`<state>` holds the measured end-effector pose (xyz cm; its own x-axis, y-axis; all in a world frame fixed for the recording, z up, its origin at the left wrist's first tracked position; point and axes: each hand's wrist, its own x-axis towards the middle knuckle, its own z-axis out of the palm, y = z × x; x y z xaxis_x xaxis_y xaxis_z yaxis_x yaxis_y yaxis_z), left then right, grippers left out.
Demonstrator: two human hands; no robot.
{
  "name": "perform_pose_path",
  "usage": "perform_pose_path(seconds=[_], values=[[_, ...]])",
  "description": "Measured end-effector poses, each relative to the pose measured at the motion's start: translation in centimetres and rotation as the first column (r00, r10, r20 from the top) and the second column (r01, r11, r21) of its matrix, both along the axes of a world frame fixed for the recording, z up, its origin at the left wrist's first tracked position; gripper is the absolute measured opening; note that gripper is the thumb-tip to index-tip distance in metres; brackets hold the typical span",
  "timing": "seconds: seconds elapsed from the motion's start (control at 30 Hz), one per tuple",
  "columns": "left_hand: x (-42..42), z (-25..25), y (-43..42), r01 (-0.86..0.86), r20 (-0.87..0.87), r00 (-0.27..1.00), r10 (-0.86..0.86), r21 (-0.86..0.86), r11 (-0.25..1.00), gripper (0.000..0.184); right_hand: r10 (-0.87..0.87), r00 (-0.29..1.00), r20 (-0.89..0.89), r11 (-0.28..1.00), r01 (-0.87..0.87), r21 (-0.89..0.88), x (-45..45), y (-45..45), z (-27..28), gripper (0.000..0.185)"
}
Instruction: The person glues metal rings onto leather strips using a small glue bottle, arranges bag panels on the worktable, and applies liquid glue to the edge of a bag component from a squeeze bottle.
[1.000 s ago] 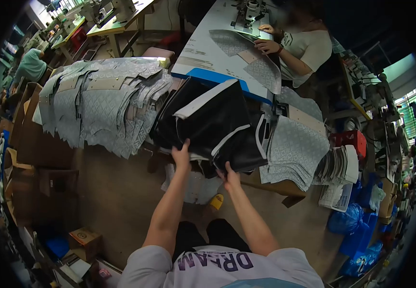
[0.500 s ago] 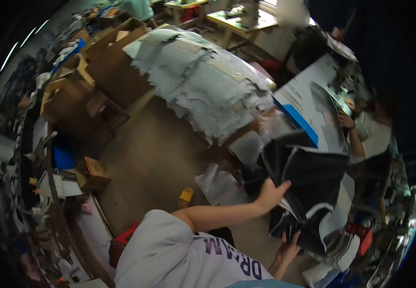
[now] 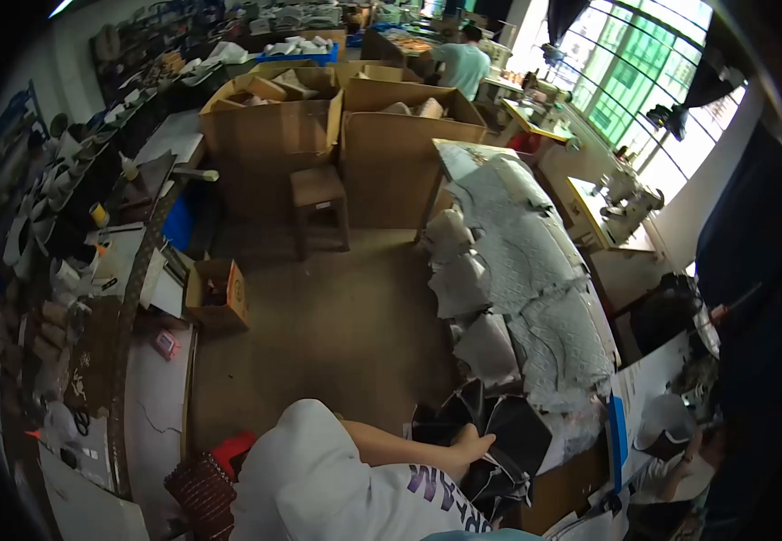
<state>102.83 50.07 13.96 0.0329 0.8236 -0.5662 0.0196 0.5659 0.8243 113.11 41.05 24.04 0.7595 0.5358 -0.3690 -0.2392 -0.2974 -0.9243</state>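
My left hand (image 3: 472, 446) is closed on a bundle of black, floppy pieces with pale edges (image 3: 517, 433), which look like fabric or leather. The bundle hangs low in front of my body, at the right of my shirt. Only a sliver of my right hand (image 3: 496, 522) shows at the bundle's lower edge; its fingers are hidden. Just beyond the bundle is a long table covered with grey quilted sheets (image 3: 535, 270), some drooping over its near side.
Large cardboard boxes (image 3: 269, 149) and a wooden stool (image 3: 319, 189) stand ahead. A cluttered workbench (image 3: 120, 361) runs along the left, beside a small carton (image 3: 217, 293). A co-worker (image 3: 671, 473) sits at the right; another person (image 3: 463, 68) is farther back. Sewing machines (image 3: 630, 203) line the window.
My view has swung up and turned, bringing the boxes, stool and window into sight. The black bundle now sits closer to my body, still in my left hand. My right hand has become mostly hidden.
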Motion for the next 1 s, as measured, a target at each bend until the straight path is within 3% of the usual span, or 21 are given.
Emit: perform_pose_path(seconds=[0.1,0.13,0.17,0.2,0.23,0.3,0.33,0.37,0.47,0.53,0.6,0.63,0.67,0.73,0.77,0.8,0.9,0.93,1.0], values=[[-9.4,0.3,4.0,-0.182,0.028,0.983,0.180,0.089,0.979,0.041,0.210,0.977,0.036,0.973,-0.205,-0.109,-6.6,3.5,-0.2,0.045],[-12.6,1.8,5.0,-0.279,-0.037,0.957,0.289,0.167,0.946,0.044,0.280,0.959,0.044,0.950,-0.271,-0.154,-8.6,4.7,-0.1,0.045],[-16.5,4.4,5.9,-0.244,-0.057,0.966,0.250,0.095,0.965,0.046,0.315,0.948,0.037,0.939,-0.305,-0.160,-10.7,5.8,-0.2,0.045],[-19.8,6.1,6.6,-0.205,-0.065,0.976,0.206,0.020,0.979,0.051,0.446,0.889,0.102,0.871,-0.405,-0.279,-12.7,7.0,-0.2,0.046],[-21.5,5.4,7.6,-0.313,0.003,0.950,0.313,0.078,0.947,0.049,0.571,0.806,0.157,0.784,-0.478,-0.396,-14.3,8.5,-0.1,0.046],[-24.7,3.8,10.1,-0.487,-0.073,0.853,0.516,0.239,0.840,0.046,0.787,0.524,0.327,0.595,-0.501,-0.629,-17.6,10.8,-0.1,0.047],[-24.8,-1.5,12.8,-0.600,0.078,0.786,0.613,0.333,0.727,0.044,0.849,0.298,0.437,0.528,-0.459,-0.714,-18.7,12.2,-0.6,0.047],[-26.8,-0.9,13.6,-0.612,0.146,0.788,0.598,0.302,0.731,0.044,0.851,0.068,0.520,0.500,-0.406,-0.765,-19.6,13.7,-1.0,0.047],[-33.1,-0.4,16.2,-0.687,0.210,0.727,0.654,0.244,0.685,0.048,0.667,0.007,0.745,0.549,-0.681,-0.485,-20.5,20.8,-6.4,0.043],[-37.3,-1.0,18.5,-0.725,0.272,0.688,0.673,0.224,0.651,0.047,0.822,0.363,0.439,0.519,-0.796,-0.313,-23.5,26.4,-8.7,0.041],[-41.4,-1.0,21.2,-0.789,0.310,0.612,0.727,0.181,0.587,0.043,0.794,0.604,0.064,0.608,-0.791,-0.069,-27.2,31.9,-10.7,0.037],[-43.8,-2.6,22.9,-0.782,0.300,0.622,0.724,0.194,0.592,0.039,0.908,0.217,0.357,0.345,-0.872,-0.348,-30.4,33.6,-8.0,0.035],[-46.2,-2.9,24.4,-0.816,0.283,0.578,0.765,0.175,0.551,0.039,0.798,-0.207,0.566,0.229,-0.764,-0.603,-33.5,35.2,-5.3,0.034],[-49.5,-2.5,28.4,-0.899,0.310,0.436,0.845,0.178,0.399,0.038,0.835,-0.340,0.434,0.079,-0.705,-0.704,-38.2,40.5,-3.7,0.034],[-51.4,-2.3,29.8,-0.934,0.337,0.348,0.875,0.204,0.293,0.037,0.989,0.124,0.077,0.141,-0.953,-0.267,-39.8,43.1,-5.5,0.032],[-53.5,-1.2,30.6,-0.942,0.312,0.335,0.889,0.140,0.306,0.033,0.784,0.459,-0.419,0.539,-0.838,0.090,-41.3,45.6,-7.2,0.031],[-58.7,1.5,32.8,-0.969,0.208,0.248,0.946,0.075,0.237,0.028,0.845,0.307,-0.438,0.434,-0.872,0.227,-49.1,50.7,-4.7,0.027],[-60.2,2.4,33.4,-0.985,0.218,0.166,0.962,0.091,0.149,0.042,0.859,0.276,-0.431,0.400,-0.887,0.230,-51.5,52.0,-3.7,0.026],[-63.2,3.3,34.4,-0.997,0.225,0.076,0.971,0.049,0.066,0.036,0.888,0.224,-0.402,0.333,-0.915,0.226,-56.0,54.5,-1.2,0.026]])
